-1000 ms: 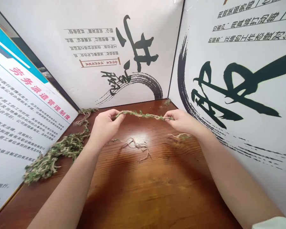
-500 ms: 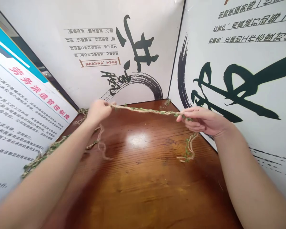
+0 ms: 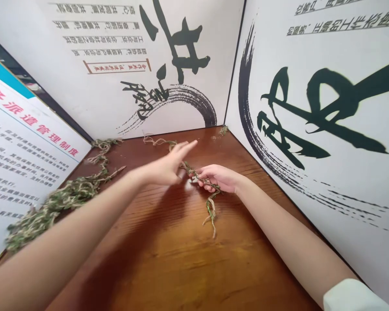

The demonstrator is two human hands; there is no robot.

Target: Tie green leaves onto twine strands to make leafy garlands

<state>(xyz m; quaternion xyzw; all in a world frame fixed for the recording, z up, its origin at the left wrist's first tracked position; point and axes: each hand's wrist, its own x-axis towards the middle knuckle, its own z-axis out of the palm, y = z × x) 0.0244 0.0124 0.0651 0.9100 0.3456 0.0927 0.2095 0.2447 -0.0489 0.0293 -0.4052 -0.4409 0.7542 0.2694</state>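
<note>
My right hand [image 3: 221,177] has its fingers closed around a strand of leafy twine [image 3: 211,206], tan cord with small green leaves along it. One end of the strand hangs below the hand with its cord tips loose. The other end runs up and left behind my left hand, and its tan tail [image 3: 155,140] lies near the back edge. My left hand [image 3: 168,166] is just left of the right one, fingers stretched out and nothing gripped. Whether its thumb side touches the strand I cannot tell.
A tangled heap of similar leafy twine [image 3: 56,207] lies along the left side of the brown wooden table [image 3: 188,268]. Green scraps [image 3: 224,130] sit in the far corner. White printed panels [image 3: 181,43] wall in the back, left and right.
The strand was stretched level between both hands. My left hand has let go and opened. My right hand has moved left and down with the strand, which now hangs slack.
</note>
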